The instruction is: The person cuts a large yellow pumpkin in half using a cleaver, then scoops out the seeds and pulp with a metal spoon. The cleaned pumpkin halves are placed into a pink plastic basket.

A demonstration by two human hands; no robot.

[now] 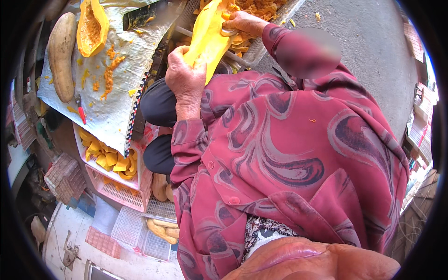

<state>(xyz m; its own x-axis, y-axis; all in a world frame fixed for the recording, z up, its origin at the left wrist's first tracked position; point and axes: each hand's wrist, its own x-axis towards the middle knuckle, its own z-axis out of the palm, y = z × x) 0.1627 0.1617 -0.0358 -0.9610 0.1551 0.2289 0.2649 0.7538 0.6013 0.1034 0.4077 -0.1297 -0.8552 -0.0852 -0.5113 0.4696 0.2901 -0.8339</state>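
My left hand (187, 71) grips the near end of a long, bright yellow-orange squash piece (207, 38), the thumb on its face. At the squash's upper right, my right hand (241, 23) is closed around a small tool with a rounded, pale metal edge (229, 32) that rests against the flesh; its full shape is hidden by the fingers. The squash is tilted over a grey plastic crate (257, 52) filled with orange peelings and pulp (260, 10).
On the plastic-covered table (101, 115) lie an unpeeled tan squash (62, 57), a halved squash (91, 29), stringy pulp and a red-handled knife (81, 109). Below it, a crate (80, 140) holds cut yellow pieces (112, 159). Empty-looking stacked baskets (127, 227) and whole squashes (162, 231) stand farther down.
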